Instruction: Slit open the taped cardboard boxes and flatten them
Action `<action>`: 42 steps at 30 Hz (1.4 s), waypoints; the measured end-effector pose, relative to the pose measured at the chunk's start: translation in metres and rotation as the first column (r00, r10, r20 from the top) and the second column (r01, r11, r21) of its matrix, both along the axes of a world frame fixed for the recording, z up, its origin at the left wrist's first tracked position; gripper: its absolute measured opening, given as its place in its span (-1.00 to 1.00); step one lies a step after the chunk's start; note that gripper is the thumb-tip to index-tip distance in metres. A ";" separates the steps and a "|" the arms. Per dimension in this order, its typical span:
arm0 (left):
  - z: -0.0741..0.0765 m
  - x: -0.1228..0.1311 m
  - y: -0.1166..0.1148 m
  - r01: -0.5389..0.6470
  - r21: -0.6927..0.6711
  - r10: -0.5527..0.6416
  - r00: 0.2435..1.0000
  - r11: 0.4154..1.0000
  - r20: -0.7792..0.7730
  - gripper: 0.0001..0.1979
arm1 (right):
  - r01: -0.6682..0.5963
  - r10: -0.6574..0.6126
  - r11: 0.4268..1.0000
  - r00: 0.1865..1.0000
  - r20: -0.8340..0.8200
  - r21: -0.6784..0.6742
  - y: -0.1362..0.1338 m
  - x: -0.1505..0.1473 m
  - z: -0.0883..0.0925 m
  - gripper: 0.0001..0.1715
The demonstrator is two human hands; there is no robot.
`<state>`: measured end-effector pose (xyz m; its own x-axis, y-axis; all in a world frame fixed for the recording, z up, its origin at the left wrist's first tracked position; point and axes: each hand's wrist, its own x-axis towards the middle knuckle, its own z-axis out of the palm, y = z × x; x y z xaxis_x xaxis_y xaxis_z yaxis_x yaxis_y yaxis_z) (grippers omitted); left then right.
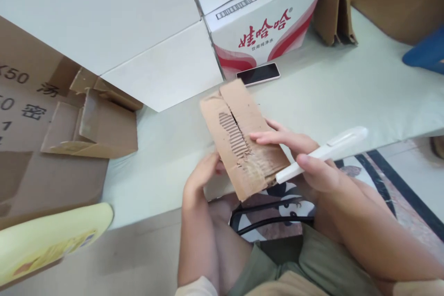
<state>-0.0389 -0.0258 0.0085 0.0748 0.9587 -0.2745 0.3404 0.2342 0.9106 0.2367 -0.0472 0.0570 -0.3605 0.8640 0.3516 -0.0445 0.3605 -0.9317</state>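
Note:
A small brown cardboard box [255, 141] is held tilted at the table's front edge, above my lap. A gap runs along its seam, and a torn patch beside it bares striped corrugation. My left hand [204, 173] supports the box from its left side, fingers partly hidden behind it. In my right hand [312, 162] a white pen-shaped tool with a clip [326, 152] is gripped between thumb and palm. The right fingertips also rest on the box's upper face. The tool's lower end lies close to the box's near right corner; whether it touches cannot be made out.
A phone [258, 74] lies before a white and red carton [263, 32]. White boxes [166, 64] stand left of it. Open cardboard [104, 125] and a yellow container [55, 240] are on the left. Folded cardboard [333, 9] and a blue object [426, 53] are at right.

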 end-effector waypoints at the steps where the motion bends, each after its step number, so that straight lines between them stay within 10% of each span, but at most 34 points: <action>1: 0.001 -0.003 -0.001 0.007 0.004 -0.007 0.998 1.000 -0.058 -0.48 | 0.013 -0.013 1.000 1.000 0.009 -0.021 0.001 -0.001 -0.004 -0.40; 4: 0.004 -0.005 -0.002 -0.035 0.303 0.071 0.991 0.953 -0.110 -0.35 | 0.010 -0.009 0.998 1.000 0.026 -0.065 0.005 -0.005 -0.015 -0.42; 7: 0.001 0.001 -0.002 0.153 0.620 -0.047 0.982 0.770 -0.184 -0.38 | 0.125 -0.125 0.991 0.992 0.001 -0.043 0.001 -0.009 -0.014 -0.37; 11: -0.008 0.015 -0.003 0.169 0.758 0.000 0.976 0.630 -0.218 -0.53 | 0.434 -0.434 0.901 0.900 0.044 0.017 -0.015 -0.011 0.007 -0.20; 15: -0.010 0.031 -0.006 0.111 0.821 0.134 0.966 0.560 -0.222 -0.58 | 0.442 -0.454 0.891 0.857 0.244 0.105 -0.028 -0.015 0.032 -0.30; 20: -0.007 0.054 -0.016 0.064 0.828 0.284 0.922 0.557 -0.263 -0.56 | 0.446 -0.461 0.884 0.779 0.426 0.140 -0.031 -0.022 0.036 -0.92; 42: -0.010 0.065 -0.018 0.011 0.835 0.282 0.939 0.550 -0.198 -0.57 | 0.365 -0.382 0.916 0.660 0.647 0.168 -0.026 -0.021 0.035 -0.96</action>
